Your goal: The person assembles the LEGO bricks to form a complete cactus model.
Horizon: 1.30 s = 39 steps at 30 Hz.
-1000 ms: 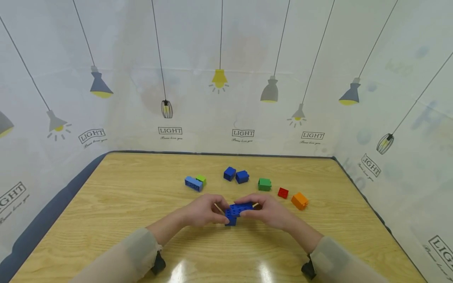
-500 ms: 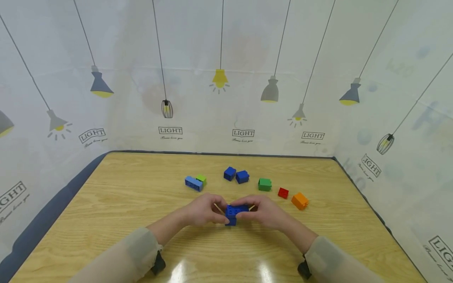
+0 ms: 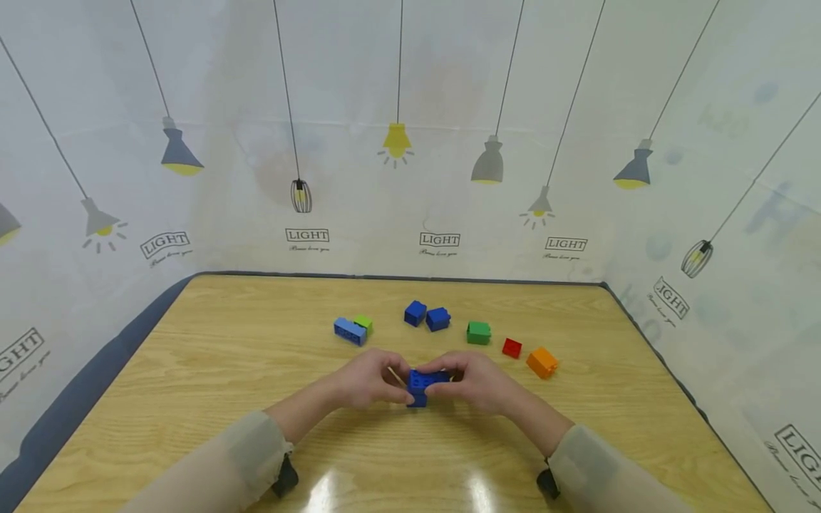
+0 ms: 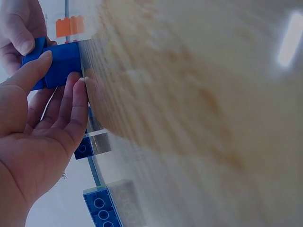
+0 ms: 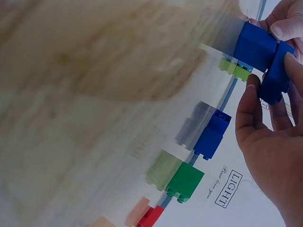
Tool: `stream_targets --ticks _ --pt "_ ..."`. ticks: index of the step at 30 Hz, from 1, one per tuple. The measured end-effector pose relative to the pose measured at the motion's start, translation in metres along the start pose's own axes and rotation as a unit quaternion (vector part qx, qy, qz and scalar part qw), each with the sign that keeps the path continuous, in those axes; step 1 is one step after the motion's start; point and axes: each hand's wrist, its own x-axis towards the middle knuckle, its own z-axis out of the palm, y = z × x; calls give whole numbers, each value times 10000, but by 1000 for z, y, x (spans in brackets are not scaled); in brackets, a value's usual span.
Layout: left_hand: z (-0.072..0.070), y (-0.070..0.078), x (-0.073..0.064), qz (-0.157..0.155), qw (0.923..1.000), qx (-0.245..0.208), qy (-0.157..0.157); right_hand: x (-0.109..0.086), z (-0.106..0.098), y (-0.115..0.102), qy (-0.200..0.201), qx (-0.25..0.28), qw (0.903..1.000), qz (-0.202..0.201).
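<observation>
Two blue building bricks are together at the front middle of the table. The lower blue brick (image 3: 417, 401) stands on the tabletop, and my left hand (image 3: 374, 380) holds it between thumb and fingers. A longer blue brick (image 3: 423, 382) lies across its top and juts out to the right. My right hand (image 3: 476, 385) pinches that overhanging end. In the right wrist view the long brick (image 5: 276, 75) lies against the top of the lower brick (image 5: 255, 47), slightly askew; whether the studs are fully seated I cannot tell. Fingers hide part of both bricks.
Beyond the hands, loose bricks lie in an arc: a light-blue brick (image 3: 350, 331) by a lime one (image 3: 363, 324), two dark-blue ones (image 3: 415, 313) (image 3: 438, 319), a green brick (image 3: 478, 333), a red one (image 3: 512, 348) and an orange one (image 3: 542, 363). A printed curtain (image 3: 359, 256) borders the table.
The long blue brick has come down and left onto the lower blue brick, my right hand moving with it. My left hand has barely moved. The loose bricks have stayed in place.
</observation>
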Motion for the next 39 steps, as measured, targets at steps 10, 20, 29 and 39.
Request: stream_targets --ticks 10,20,29,39 --pt "-1 0 -1 14 10000 13 5 1 -1 0 -1 -590 9975 -399" --pt "0 -1 0 44 9999 94 15 3 -1 3 -66 -891 9930 -774" --pt "-2 -2 -3 95 9999 56 37 3 0 2 -88 -835 9933 -794" --pt "0 -1 -6 162 9987 -381 294 0 -3 1 -58 -1040 9920 -711"
